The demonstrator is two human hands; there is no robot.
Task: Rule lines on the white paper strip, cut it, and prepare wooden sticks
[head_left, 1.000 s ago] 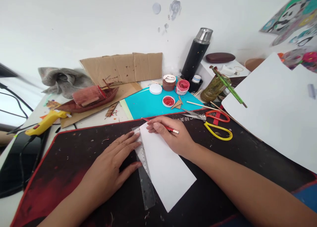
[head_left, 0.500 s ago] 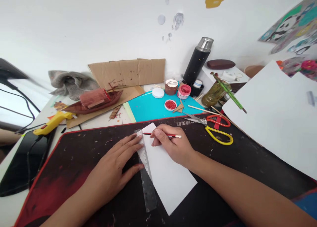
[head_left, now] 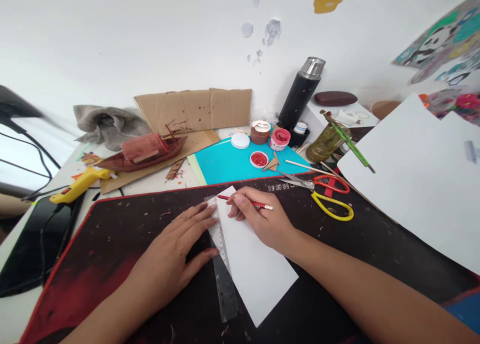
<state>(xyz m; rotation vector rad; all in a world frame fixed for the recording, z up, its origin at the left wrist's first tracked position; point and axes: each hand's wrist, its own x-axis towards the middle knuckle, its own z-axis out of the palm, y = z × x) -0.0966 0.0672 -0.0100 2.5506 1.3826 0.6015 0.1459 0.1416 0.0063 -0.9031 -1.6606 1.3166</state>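
My left hand (head_left: 170, 256) lies flat with fingers spread, pressing a clear plastic ruler (head_left: 224, 279) along the left edge of a white paper strip (head_left: 255, 269) on the dark desk mat (head_left: 112, 239). My right hand (head_left: 262, 221) is closed on a red pencil (head_left: 258, 204), whose tip rests at the top of the strip beside the ruler's upper end.
Yellow-and-red scissors (head_left: 330, 196) lie right of my right hand. Behind are a teal sheet (head_left: 225, 163) with red paint pots (head_left: 279, 138), a black flask (head_left: 300, 94), a model boat (head_left: 144, 151), cardboard, a yellow glue gun (head_left: 77, 185). A large white sheet (head_left: 420, 179) lies at the right.
The view tilted slightly upward. My right hand slid the pencil a little down and left to the strip's top by the ruler. My left hand stayed on the ruler.
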